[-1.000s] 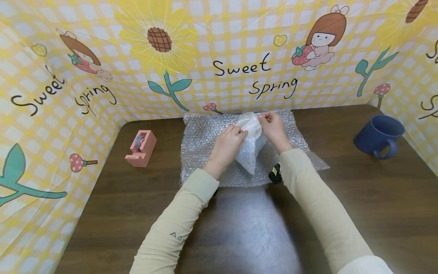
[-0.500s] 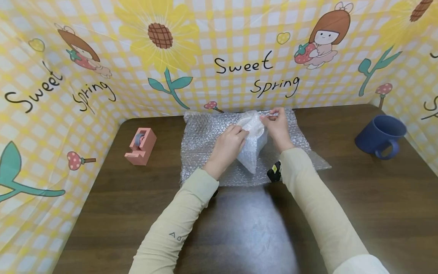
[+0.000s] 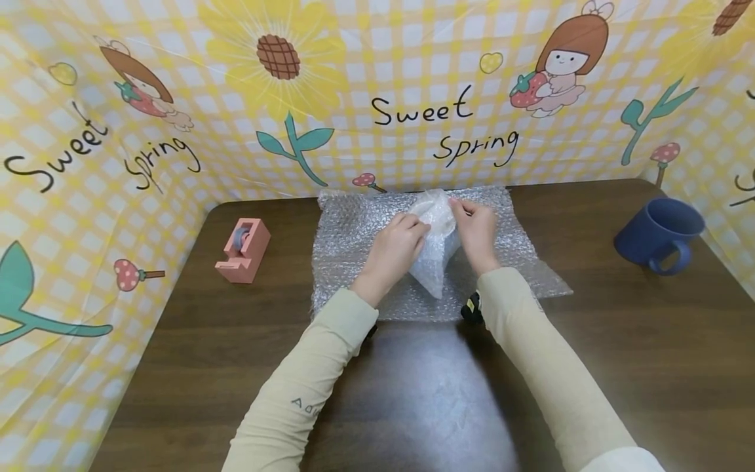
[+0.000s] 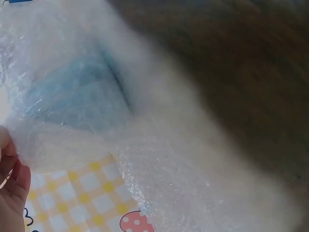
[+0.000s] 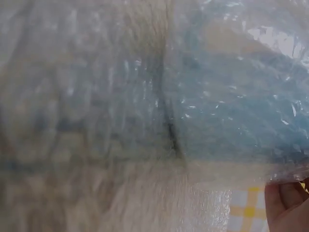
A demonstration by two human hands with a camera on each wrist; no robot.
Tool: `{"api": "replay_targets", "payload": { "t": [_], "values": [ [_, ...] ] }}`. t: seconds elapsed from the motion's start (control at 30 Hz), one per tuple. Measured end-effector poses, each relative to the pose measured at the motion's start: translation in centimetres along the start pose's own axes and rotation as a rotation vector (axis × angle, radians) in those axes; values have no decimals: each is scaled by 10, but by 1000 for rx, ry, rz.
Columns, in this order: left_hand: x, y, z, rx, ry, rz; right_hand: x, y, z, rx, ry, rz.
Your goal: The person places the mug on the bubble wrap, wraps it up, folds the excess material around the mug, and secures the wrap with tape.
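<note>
A bubble wrap bundle (image 3: 435, 259) stands raised in the middle of the bubble wrap sheet (image 3: 344, 246), its lower end tapering to a point toward me. Through the plastic, a light blue thing (image 4: 79, 99) shows dimly; its kind is hidden. My left hand (image 3: 392, 246) pinches the bundle's upper left edge, fingers bent over the wrap. On the other side, my right hand (image 3: 479, 229) pinches the upper right edge between thumb and fingers. In the right wrist view, the light blue thing (image 5: 236, 106) fills much of the upper right behind the wrap.
A pink tape dispenser (image 3: 246, 250) with a roll in it stands at the left of the dark wooden table (image 3: 236, 367). On the right is a blue mug (image 3: 657, 236), handle toward me. A yellow checked cloth (image 3: 377, 147) hangs behind the table.
My right hand lifts its fingers half a second ago and now has them lower, back against the wrap's edge. The left hand and the bundle stay nearly in place.
</note>
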State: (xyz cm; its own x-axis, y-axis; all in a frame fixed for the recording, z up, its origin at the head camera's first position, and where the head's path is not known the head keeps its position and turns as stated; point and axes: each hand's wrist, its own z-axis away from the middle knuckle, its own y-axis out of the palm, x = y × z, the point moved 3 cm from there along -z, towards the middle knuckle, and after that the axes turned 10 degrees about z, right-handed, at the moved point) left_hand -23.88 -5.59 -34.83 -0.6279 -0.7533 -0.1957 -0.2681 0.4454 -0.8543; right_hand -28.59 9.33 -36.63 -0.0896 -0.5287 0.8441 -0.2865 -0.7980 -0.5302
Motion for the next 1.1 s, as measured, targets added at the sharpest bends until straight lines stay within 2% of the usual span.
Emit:
{"api": "replay_targets", "payload": {
  "t": [0.07, 0.2, 0.27, 0.4, 0.47, 0.53, 0.63, 0.77, 0.87, 1.0, 1.1],
  "values": [
    [-1, -1, -1, 13, -1, -5, -2, 0, 1, -1, -18, 54],
    [-2, -3, -9, 51, -31, 3, -6, -2, -1, 58, -44, 131],
    [-2, -4, -16, 79, -94, 18, -7, -4, -3, 95, -59, 152],
    [1, -2, -36, 118, -285, 36, -6, -7, -4, 138, -71, 164],
    [3, 2, -44, 120, -364, 11, -7, -7, -4, 150, -68, 165],
    [4, 7, -52, 117, -402, -41, -7, -7, -5, 155, -69, 159],
    [2, 11, -63, 140, -421, -128, -7, -7, -5, 164, -70, 152],
    [1, 18, -73, 257, -447, -187, -6, -6, -6, 167, -69, 155],
    [2, 23, -76, 323, -472, -186, -6, -6, -6, 170, -70, 166],
    [5, 27, -77, 309, -490, -162, -6, -6, -6, 184, -62, 173],
    [7, 29, -77, 279, -525, -86, -6, -6, -6, 202, -47, 166]
  ]
}}
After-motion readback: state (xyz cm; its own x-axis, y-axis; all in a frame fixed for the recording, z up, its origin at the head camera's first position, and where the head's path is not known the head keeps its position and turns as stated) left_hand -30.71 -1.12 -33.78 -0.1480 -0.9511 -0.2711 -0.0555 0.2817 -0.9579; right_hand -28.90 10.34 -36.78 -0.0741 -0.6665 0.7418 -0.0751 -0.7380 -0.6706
